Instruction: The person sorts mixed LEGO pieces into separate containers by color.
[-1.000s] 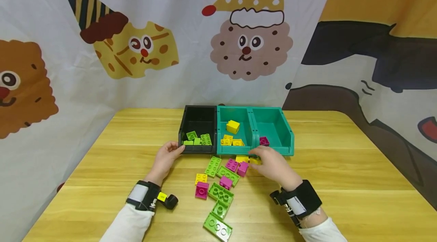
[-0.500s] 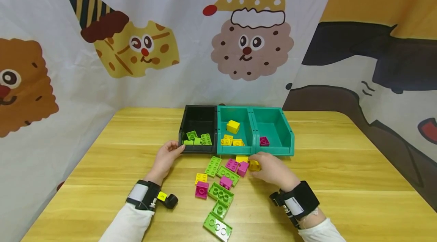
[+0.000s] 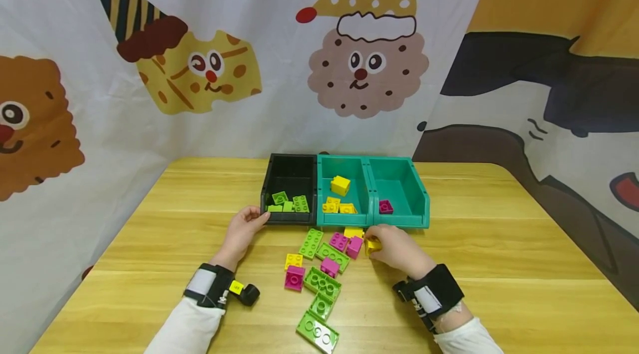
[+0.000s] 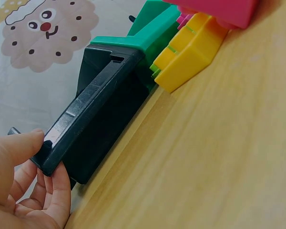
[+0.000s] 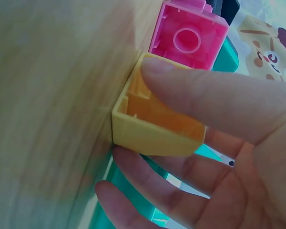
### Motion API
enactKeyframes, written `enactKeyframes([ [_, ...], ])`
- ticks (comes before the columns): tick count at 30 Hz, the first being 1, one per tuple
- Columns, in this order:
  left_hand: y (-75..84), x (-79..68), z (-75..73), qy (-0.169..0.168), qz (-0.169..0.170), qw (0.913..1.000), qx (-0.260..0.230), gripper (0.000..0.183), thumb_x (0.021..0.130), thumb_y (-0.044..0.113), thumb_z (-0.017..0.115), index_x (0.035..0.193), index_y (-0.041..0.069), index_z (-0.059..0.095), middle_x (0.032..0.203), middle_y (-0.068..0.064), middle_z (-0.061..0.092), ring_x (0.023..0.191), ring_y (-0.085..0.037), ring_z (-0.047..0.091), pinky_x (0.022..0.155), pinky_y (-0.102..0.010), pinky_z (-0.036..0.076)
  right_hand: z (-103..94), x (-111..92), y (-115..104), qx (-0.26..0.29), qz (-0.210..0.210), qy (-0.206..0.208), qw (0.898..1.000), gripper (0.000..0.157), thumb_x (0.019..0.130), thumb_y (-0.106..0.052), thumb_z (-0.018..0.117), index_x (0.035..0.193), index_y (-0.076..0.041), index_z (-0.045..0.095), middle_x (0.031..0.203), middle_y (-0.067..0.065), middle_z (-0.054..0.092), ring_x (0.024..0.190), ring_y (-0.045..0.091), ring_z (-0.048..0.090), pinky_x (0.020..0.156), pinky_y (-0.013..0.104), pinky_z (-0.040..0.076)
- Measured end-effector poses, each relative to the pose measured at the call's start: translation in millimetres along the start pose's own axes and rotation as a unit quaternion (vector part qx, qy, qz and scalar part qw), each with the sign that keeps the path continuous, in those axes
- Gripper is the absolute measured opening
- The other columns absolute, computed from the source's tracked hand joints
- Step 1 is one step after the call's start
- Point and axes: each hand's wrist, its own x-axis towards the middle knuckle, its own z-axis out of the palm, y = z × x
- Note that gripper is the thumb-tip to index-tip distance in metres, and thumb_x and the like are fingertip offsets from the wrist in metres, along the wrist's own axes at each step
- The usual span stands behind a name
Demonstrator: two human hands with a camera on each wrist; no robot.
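At the front left corner of the black bin, my left hand holds the rim, thumb on top and fingers below, as the left wrist view shows. My right hand grips a yellow building block between thumb and fingers, its hollow underside facing the right wrist camera. That block sits low at the table, in front of the teal bins. Right beside it is a pink block with its hollow side showing. Another yellow block lies by the middle bin's front edge.
Two joined teal bins stand right of the black one; the middle holds several yellow blocks, the right a magenta block. Green blocks lie in the black bin. More green blocks, pink and yellow ones trail toward the near edge.
My right hand has lowered from the teal bin's front edge, and its fingers have closed around the yellow block. The left hand has stayed at the black bin.
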Motion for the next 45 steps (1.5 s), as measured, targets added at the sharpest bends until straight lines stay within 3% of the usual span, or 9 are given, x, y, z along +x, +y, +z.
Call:
enactKeyframes([
  [8,0.1,-0.2,-1.4,0.002,-0.005,1.0000,0.008,0.021,0.091,0.013,0.063,0.104,-0.003,0.056,0.087,-0.002,0.055,0.079,-0.012,0.049,0.070,-0.019,0.045,1.9,3,2,0.013,0.006,-0.002,1.000,0.025,0.074,-0.005,0.079,0.095,-0.009,0.067,0.089,0.003,0.063,0.082,0.018,0.054,0.082,0.038,0.050],
  [17,0.3,-0.5,-1.8,0.002,-0.004,1.0000,0.007,0.022,0.091,0.014,0.063,0.104,-0.003,0.055,0.087,-0.002,0.055,0.080,-0.011,0.050,0.070,-0.019,0.045,1.3,3,3,0.011,0.005,0.002,1.000,0.027,0.074,-0.005,0.078,0.100,-0.004,0.069,0.096,0.006,0.067,0.086,0.021,0.057,0.086,0.040,0.051],
  [25,1.9,-0.8,-1.5,-0.002,-0.003,1.0000,0.005,0.021,0.091,0.013,0.062,0.103,-0.003,0.055,0.087,-0.002,0.055,0.079,-0.011,0.050,0.071,-0.019,0.045,-2.6,3,5,0.018,-0.004,0.007,1.000,0.022,0.078,-0.005,0.075,0.098,-0.001,0.071,0.088,0.004,0.067,0.076,0.016,0.054,0.078,0.036,0.052],
  [30,1.6,-1.0,0.1,0.000,-0.004,1.0000,0.005,0.020,0.091,0.012,0.063,0.103,-0.003,0.055,0.086,-0.001,0.055,0.079,-0.011,0.050,0.070,-0.019,0.045,-9.8,0,4,0.020,-0.013,0.010,1.000,0.026,0.079,-0.007,0.074,0.104,0.001,0.070,0.092,0.007,0.069,0.077,0.017,0.056,0.077,0.036,0.053],
  [41,1.1,-1.5,0.4,0.002,0.000,1.0000,-0.004,0.019,0.090,0.010,0.063,0.101,-0.004,0.056,0.083,0.000,0.054,0.076,-0.011,0.050,0.068,-0.018,0.044,-27.7,1,-8,0.048,-0.070,0.064,0.994,0.029,0.082,-0.008,0.072,0.109,0.000,0.068,0.102,0.012,0.070,0.088,0.023,0.064,0.077,0.037,0.054],
  [45,1.8,-1.5,0.0,0.002,0.002,1.0000,-0.003,0.019,0.090,0.010,0.063,0.101,-0.004,0.056,0.082,0.001,0.054,0.076,-0.010,0.049,0.068,-0.019,0.044,-36.6,11,-11,0.056,-0.076,0.083,0.992,0.032,0.083,-0.009,0.071,0.114,0.000,0.066,0.104,0.014,0.070,0.083,0.021,0.064,0.071,0.032,0.054],
])
